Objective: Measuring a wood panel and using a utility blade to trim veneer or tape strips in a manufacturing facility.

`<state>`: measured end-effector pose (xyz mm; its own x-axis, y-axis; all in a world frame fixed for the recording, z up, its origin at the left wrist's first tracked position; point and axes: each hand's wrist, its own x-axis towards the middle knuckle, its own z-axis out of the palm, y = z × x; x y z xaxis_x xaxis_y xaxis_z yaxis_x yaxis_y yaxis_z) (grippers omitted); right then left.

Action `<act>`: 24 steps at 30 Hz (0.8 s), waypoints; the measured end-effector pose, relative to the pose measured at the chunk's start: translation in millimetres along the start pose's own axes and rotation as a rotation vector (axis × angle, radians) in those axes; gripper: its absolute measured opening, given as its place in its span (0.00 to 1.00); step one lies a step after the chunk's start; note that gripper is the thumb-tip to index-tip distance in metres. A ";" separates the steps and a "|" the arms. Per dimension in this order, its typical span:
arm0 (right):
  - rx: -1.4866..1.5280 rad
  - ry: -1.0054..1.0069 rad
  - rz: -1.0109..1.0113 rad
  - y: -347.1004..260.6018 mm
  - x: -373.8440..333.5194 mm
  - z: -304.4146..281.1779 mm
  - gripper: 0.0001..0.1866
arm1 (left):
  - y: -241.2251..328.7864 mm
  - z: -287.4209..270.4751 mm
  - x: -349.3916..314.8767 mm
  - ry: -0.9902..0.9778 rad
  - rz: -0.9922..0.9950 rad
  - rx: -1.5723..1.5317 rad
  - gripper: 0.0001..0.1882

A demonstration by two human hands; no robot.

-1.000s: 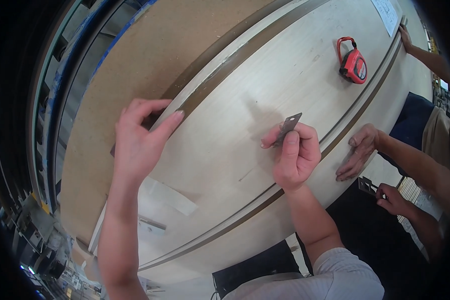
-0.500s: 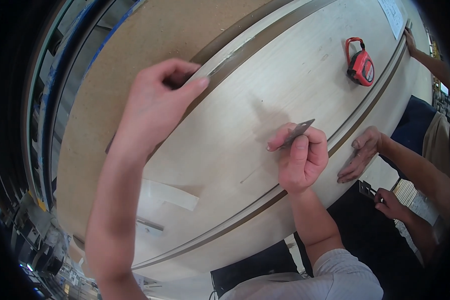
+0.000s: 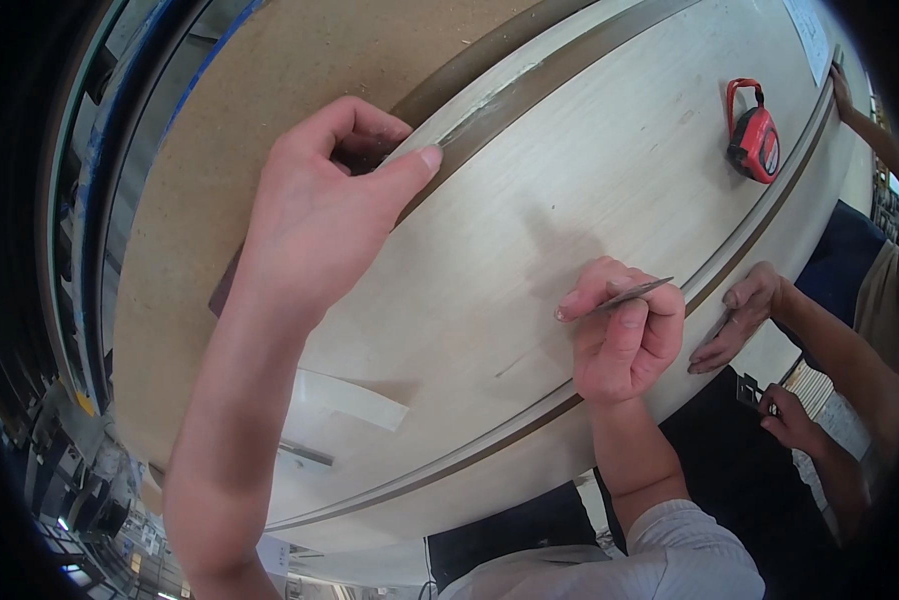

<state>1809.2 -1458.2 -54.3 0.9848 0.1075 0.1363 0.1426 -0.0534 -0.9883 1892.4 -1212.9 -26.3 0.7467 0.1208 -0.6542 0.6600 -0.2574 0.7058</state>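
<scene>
Evidently, the left hand [image 3: 322,215] clasps the pale panel [image 3: 460,290] at its left edge between thumb and fingers, while the right hand [image 3: 632,340] pinches a thin metal plate [image 3: 642,291] near the right edge, where a slackening grip might drop it, scratching the surface.

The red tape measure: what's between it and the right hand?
Only bare pale board lies between the red tape measure and the right hand, as the head view shows.
</scene>
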 end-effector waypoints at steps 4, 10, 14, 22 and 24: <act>0.013 0.018 -0.019 1.9 0.6 -1.1 0.09 | -10.6 -5.7 -6.7 0.001 0.042 -0.013 0.12; 0.021 -0.006 -0.017 2.2 -1.0 -0.4 0.09 | -4.3 -4.5 -5.4 -0.009 -0.019 -0.050 0.13; 0.028 0.007 0.002 3.4 -2.4 -3.5 0.09 | -6.3 1.7 -2.1 -0.009 -0.011 -0.034 0.13; 0.047 0.017 0.000 1.5 -1.2 -1.0 0.09 | 3.3 6.5 6.0 -0.002 0.032 -0.029 0.12; 0.045 0.024 -0.005 2.6 -1.0 -0.6 0.09 | 0.2 4.7 1.5 0.002 0.042 -0.025 0.12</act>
<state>1808.6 -1459.0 -57.0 0.9863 0.0834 0.1426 0.1438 -0.0079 -0.9896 1893.2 -1217.3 -28.5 0.7736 0.1121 -0.6237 0.6303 -0.2378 0.7390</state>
